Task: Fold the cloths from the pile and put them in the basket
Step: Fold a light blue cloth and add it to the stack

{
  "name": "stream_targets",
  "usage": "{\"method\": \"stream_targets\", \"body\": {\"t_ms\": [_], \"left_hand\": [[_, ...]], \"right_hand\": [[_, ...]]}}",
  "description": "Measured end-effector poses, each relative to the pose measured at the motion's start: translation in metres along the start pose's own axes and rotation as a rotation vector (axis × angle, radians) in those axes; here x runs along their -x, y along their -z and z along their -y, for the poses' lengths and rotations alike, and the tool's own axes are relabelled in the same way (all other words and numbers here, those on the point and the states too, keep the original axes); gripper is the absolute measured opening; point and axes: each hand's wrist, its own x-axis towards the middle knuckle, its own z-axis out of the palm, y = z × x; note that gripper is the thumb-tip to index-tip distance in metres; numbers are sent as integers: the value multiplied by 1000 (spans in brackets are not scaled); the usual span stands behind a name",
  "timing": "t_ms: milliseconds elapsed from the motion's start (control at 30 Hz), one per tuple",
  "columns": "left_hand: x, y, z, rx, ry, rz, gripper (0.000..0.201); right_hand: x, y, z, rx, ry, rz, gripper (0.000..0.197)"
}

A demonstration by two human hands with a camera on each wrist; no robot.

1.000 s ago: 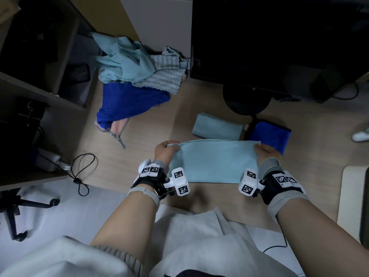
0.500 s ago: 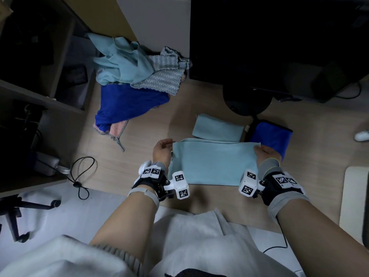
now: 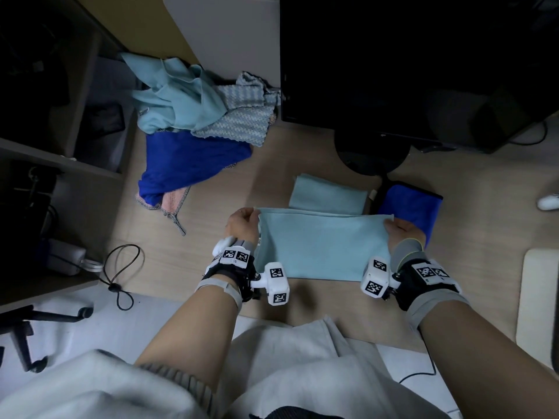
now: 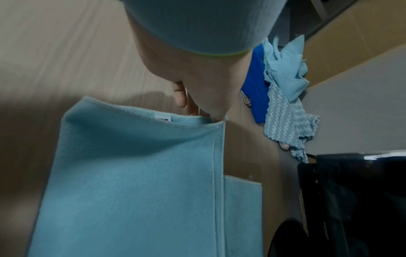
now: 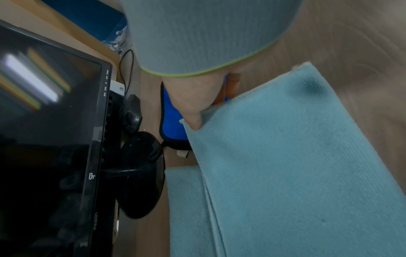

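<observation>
cloth (image 3: pixel 320 246) doubled, mid-desk, near folded cloths (image 3: pixel 328 196) | left hand (image 3: pixel 242 223) pinches far-left corner | right hand (image 3: pixel 399 231) pinches far-right corner | risk: layers slip apart, edges misalign | basket unseen

A: Head cam?
B: High, facing down at the surface (image 3: pixel 302 164).
A: Wrists?
B: Close, low, looking along each hand. All three share the light blue cloth (image 3: pixel 320 246) and monitor (image 5: pixel 50 121).
</observation>
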Motion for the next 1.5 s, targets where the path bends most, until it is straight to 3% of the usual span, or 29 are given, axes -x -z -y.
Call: {"method": "stream_targets", "body": {"t_ms": [133,300,500,700,767,800,867,1133,1300,1367,1433,1500], "left_hand": [[2,-3,1,186,101,28,37],[11,-7,12,59,61,152,49],[10,-8,8,101,62,85,51],[7,-12,8,-38,5,107,20],[7,-12,6,-27,-5,95,19],[7,-11,4,-18,-1,92,19],[6,-11,2,0,14,96,18],[3,-12,-3,11,5,121,13],[1,-11,-8,18,47,80,27],[1,-11,-9,61,68,84,30],[2,-9,-9,97,94,109,41],[3,-6,-8,85,154,152,49]], "right_hand": [[1,0,2,1,-18,-21,31],[-2,-3,4,-5,-10,-34,30],[0,1,11,-44,-64,2,35],[-4,5,17,-30,-127,21,43],[-9,6,11,79,-113,26,43],[-12,5,11,-4,-144,35,40],[-9,8,6,73,-77,43,35],[-10,8,5,138,-85,70,35],[-15,5,5,246,-69,47,34],[-18,3,1,190,-66,-1,32],[-20,2,-5,107,-83,-85,39],[-18,0,-6,115,-92,-76,46]]}}
